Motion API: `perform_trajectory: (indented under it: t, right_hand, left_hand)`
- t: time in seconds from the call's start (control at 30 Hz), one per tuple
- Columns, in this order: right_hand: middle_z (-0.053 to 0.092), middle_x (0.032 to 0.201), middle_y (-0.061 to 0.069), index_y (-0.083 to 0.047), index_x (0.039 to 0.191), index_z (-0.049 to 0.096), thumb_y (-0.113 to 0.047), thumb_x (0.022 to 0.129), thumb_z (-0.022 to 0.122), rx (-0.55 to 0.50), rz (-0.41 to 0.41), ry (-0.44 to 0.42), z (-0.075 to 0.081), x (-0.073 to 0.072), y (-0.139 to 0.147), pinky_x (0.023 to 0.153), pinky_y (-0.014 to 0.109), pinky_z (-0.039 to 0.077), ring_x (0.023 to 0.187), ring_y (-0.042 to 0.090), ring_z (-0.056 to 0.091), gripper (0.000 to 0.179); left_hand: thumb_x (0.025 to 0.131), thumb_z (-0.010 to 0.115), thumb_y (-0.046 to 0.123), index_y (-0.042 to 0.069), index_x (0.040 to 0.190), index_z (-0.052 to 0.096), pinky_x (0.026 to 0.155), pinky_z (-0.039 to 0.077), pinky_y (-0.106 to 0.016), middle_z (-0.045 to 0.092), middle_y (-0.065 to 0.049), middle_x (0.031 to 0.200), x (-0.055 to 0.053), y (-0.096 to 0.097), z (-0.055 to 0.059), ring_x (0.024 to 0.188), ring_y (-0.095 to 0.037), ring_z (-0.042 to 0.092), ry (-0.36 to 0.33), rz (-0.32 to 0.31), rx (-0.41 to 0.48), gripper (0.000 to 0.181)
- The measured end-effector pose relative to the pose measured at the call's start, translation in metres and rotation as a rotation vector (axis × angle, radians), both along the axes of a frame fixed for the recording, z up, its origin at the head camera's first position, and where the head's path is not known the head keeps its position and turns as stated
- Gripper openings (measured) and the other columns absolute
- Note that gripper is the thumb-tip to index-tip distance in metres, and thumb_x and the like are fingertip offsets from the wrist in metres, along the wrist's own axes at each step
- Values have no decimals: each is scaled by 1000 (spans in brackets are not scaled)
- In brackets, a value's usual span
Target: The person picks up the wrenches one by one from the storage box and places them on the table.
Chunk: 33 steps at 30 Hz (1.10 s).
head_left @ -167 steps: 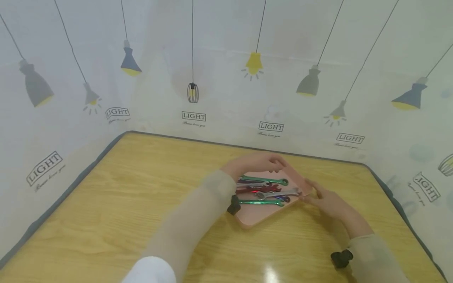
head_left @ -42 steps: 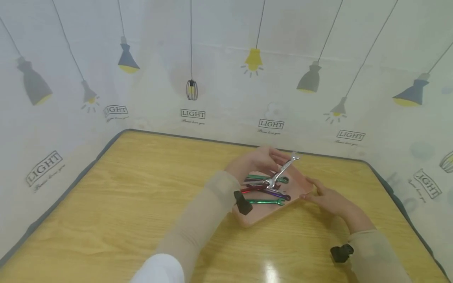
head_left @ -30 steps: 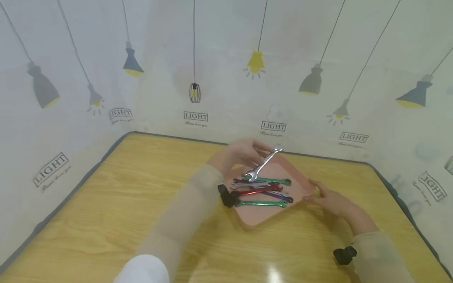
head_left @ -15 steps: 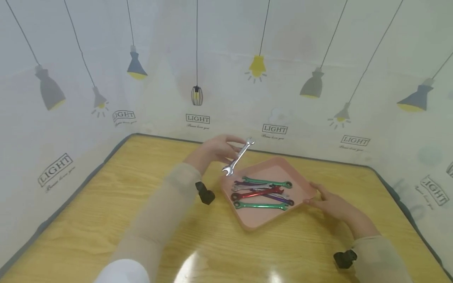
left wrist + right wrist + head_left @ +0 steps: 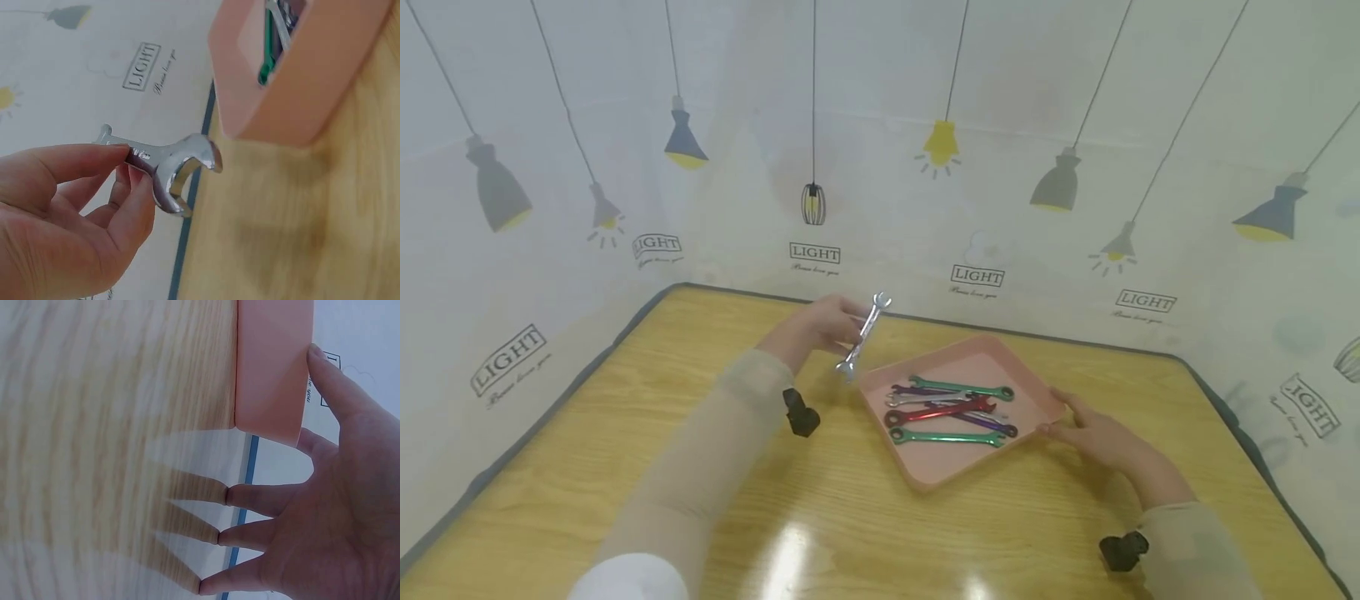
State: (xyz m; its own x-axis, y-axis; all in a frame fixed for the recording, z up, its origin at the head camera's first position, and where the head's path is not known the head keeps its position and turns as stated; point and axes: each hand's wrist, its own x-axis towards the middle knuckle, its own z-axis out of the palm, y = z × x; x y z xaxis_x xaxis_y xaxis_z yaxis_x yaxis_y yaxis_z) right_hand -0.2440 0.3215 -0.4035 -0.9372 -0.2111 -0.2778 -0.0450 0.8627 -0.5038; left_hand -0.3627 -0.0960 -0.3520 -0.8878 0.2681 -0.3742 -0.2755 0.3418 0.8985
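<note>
My left hand (image 5: 817, 325) pinches a silver double open-ended wrench (image 5: 866, 332) by its shank, tilted in the air just left of a pink tray (image 5: 934, 468). In the left wrist view, one jawed end of that wrench (image 5: 199, 147) faces the camera, thumb and fingertips gripping behind it. At the tray's right corner is my right hand (image 5: 1105, 435), thumb and index finger straight on either side of the corner. Its other fingers (image 5: 256, 497) spread out with their tips on the table. Inside the tray lie a red wrench (image 5: 936, 412), two green ones, and several purple and silver ones, partly overlapping.
A wooden table (image 5: 647, 400) carries the tray. White curtain-like walls (image 5: 880, 108) printed with lamps stand along its back and sides, beyond a dark edge strip. Black wrist cameras (image 5: 801, 414) sit on both sleeves.
The silver wrench lay among the others in the tray; my left hand has lifted it out and carried it leftward past the tray's left side. My right hand has stayed at the corner.
</note>
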Motion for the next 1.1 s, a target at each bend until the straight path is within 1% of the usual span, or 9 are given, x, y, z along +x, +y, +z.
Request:
perform_trajectory:
  t: [0.13,0.27,0.37,0.43,0.6,0.7,0.83,0.97,1.1]
  right_hand:
    - [28,146,38,-11,156,9,-60,94,50,1,1,-1,-1,-1,0,96,72,32,126,59,35,89]
    - [28,146,39,-10,156,10,-58,94,50,-2,4,-2,-1,1,-1,96,72,32,126,60,34,88]
    - [29,145,39,-10,156,10,-58,94,51,-3,2,-1,-1,2,-2,97,71,32,126,59,35,88]
    - [30,145,39,-10,156,10,-57,94,51,-2,-1,-2,-1,3,-2,96,70,33,123,56,40,88]
    - [31,143,40,-11,156,10,-58,94,51,4,-4,0,0,2,-1,95,69,35,116,48,48,87]
    - [30,144,40,-12,156,10,-58,94,50,3,-8,-2,0,2,-1,95,69,35,117,50,47,87]
    - [29,145,39,-13,157,9,-58,95,50,0,-11,-2,1,1,-2,96,70,34,120,53,44,87]
    - [26,146,39,-12,156,9,-57,95,50,-11,-7,-1,2,2,-2,97,72,31,126,59,35,86]
    - [25,146,40,-11,156,9,-56,96,50,-9,-5,-2,4,4,-3,97,73,30,128,61,31,86]
  left_hand:
    - [81,59,-16,3,138,52,82,56,-37,54,-18,133,-3,-9,-10,117,-34,57,-73,58,27,60]
    - [81,62,-13,0,134,53,80,56,-33,56,-18,124,-6,-17,-23,104,-30,62,-129,100,21,55]
    - [82,63,-12,-2,132,53,78,57,-33,58,-16,113,-8,-21,-34,90,-25,63,-132,101,-2,52]
    - [82,63,-12,-2,131,53,76,57,-32,59,-14,104,-10,-23,-39,81,-22,62,-124,101,-24,51]
    - [81,64,-12,0,130,58,70,57,-31,62,-12,88,-11,-25,-47,71,-19,61,-99,87,-92,51]
    - [81,64,-12,-2,129,59,68,57,-30,64,-12,88,-13,-25,-50,69,-19,62,-85,69,-104,50]
    - [81,64,-12,-4,127,59,69,58,-30,66,-16,94,-15,-25,-54,71,-20,64,-94,82,-97,47]
    - [81,65,-13,-4,126,60,72,58,-31,66,-21,103,-16,-25,-55,76,-22,65,-103,96,-121,46]
    - [81,66,-13,-4,125,61,73,58,-31,66,-23,109,-15,-25,-56,81,-24,66,-115,100,-124,45]
